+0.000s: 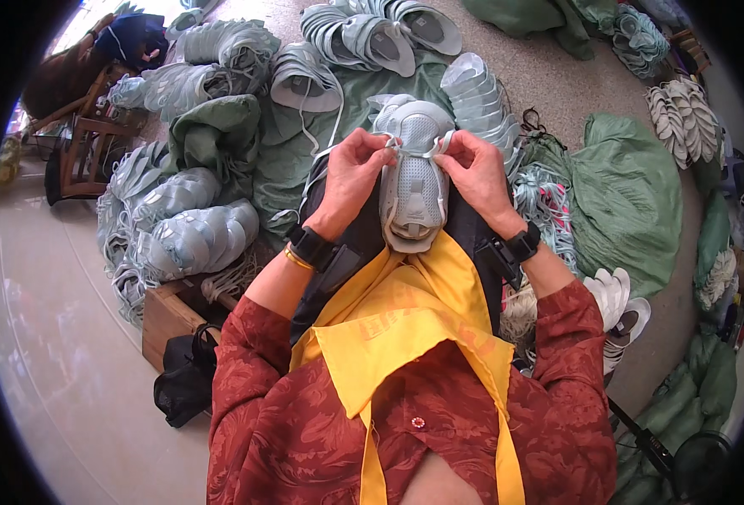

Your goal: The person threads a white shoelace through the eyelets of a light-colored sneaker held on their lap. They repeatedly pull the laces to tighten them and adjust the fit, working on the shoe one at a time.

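Note:
A pale grey shoe upper [415, 195] with a perforated tongue lies over my lap, its toe pointing away from me. White laces cross it near the top. My left hand [358, 168] pinches one lace between thumb and forefinger at the shoe's left side. On the other side, my right hand [475, 172] pinches the lace in the same way. Between the two hands the lace [417, 152] runs across the upper. One loose lace strand hangs down the front of the tongue.
Stacks of nested pale shoe uppers [199, 240] lie to the left, with more uppers [372, 38] at the far side. A green cloth sack [624, 202] bulges on the right beside a heap of laces [544, 210]. A wooden box [170, 320] stands by my left elbow.

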Demonstrator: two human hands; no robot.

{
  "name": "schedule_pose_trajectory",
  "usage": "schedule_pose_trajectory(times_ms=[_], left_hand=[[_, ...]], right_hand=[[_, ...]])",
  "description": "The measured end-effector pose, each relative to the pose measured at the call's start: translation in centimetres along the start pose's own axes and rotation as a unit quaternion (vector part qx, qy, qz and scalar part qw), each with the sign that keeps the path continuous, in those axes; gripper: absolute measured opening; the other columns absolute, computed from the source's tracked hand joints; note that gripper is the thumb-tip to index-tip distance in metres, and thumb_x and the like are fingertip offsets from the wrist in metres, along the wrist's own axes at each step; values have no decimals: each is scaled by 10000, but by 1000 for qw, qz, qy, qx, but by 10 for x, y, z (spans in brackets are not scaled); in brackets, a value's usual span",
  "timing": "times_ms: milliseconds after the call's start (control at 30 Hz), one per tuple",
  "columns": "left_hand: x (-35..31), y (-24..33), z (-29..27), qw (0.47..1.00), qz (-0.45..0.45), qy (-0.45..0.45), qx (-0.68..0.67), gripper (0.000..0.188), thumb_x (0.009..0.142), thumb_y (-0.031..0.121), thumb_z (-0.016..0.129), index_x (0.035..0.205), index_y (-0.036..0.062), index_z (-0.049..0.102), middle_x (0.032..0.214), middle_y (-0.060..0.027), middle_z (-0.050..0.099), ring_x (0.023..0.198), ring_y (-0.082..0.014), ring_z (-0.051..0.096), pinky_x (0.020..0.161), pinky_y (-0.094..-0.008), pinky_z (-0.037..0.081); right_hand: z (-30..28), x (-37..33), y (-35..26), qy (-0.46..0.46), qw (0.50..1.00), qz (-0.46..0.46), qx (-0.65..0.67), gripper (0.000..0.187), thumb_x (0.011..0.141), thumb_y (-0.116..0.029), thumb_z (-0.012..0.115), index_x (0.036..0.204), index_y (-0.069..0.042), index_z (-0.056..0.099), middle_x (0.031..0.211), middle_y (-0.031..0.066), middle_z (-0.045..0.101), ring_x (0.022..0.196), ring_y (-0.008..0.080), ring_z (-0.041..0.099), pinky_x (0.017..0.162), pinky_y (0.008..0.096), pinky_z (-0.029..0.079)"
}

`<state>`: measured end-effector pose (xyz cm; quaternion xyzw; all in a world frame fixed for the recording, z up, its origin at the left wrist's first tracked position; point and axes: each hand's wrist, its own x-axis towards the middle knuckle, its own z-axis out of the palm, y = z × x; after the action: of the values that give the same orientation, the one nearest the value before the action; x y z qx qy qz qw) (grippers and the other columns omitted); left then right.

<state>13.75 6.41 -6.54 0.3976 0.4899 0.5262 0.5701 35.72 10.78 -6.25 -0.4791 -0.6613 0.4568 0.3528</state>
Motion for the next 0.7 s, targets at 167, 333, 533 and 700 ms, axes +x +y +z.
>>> schedule_pose_trajectory(times_ms=[167, 333, 533, 700], left_hand=[[2, -5, 3, 1000, 2, 16, 2, 71, 954, 15, 680, 978, -9, 618, 1120, -111, 727, 968, -117, 667, 892, -264, 541], [4, -9, 3, 998, 13, 25, 57, 75, 938, 5, 691, 964, -3, 621, 1078, -78, 711, 949, -108, 663, 874, -256, 539], [4, -11, 2, 996, 17, 23, 85, 80, 928, 0, 695, 952, -1, 619, 983, -36, 687, 857, -73, 630, 803, -238, 524], [5, -11, 6, 992, 33, 39, 113, 70, 883, -17, 684, 913, -14, 621, 842, -34, 697, 767, -85, 660, 721, -253, 542]], right_hand=[[0, -1, -1, -3, 1000, 13, 27, 115, 861, -19, 737, 958, 4, 680, 835, 48, 736, 779, 103, 706, 716, 260, 555], [-2, -3, -2, -1, 999, 17, 30, 119, 865, -17, 741, 966, 6, 684, 839, 40, 734, 792, 90, 701, 732, 247, 553], [0, -3, 0, 1, 998, 16, 55, 104, 871, -9, 739, 958, 9, 685, 837, 27, 728, 790, 77, 690, 726, 243, 547], [0, -3, -1, 1, 998, 16, 68, 99, 873, -15, 745, 951, 3, 686, 835, 15, 722, 780, 61, 676, 711, 237, 538]])
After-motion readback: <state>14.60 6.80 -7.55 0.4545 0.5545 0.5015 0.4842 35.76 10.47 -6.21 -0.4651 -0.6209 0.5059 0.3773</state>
